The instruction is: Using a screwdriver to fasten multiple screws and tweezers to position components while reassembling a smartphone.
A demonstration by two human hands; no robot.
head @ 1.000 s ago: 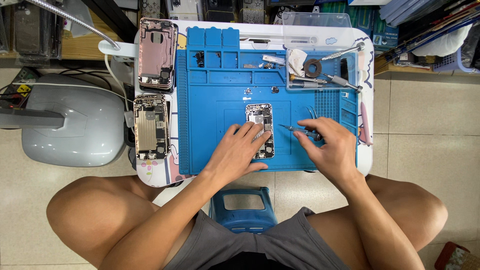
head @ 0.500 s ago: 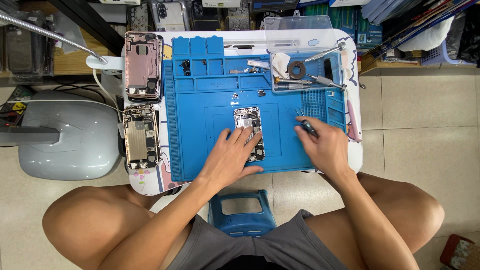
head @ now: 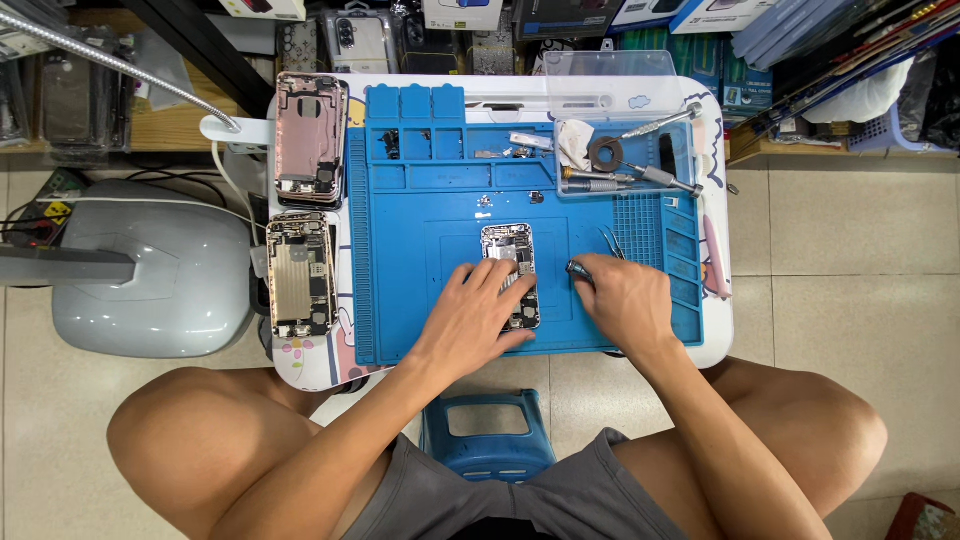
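Observation:
An opened phone body (head: 508, 250) lies in the middle of a blue work mat (head: 420, 270) on a small white table. My left hand (head: 476, 318) rests flat over its lower half, fingers spread, pinning it to the mat. My right hand (head: 625, 300) sits just right of the phone and grips a small screwdriver (head: 579, 268), whose dark tip points toward the phone's right edge. Thin tweezers (head: 612, 241) lie on the mat just above my right hand.
Two more opened phone shells lie at the table's left edge, one pink (head: 310, 138) and one silver (head: 299, 274). A clear tray (head: 620, 120) at the back right holds screwdrivers and a tape roll. A grey machine (head: 150, 270) stands left; a blue stool (head: 487, 432) sits between my knees.
My right hand has moved left and nearer to the phone with the screwdriver. My left hand stays on the phone. The camera view has shifted slightly.

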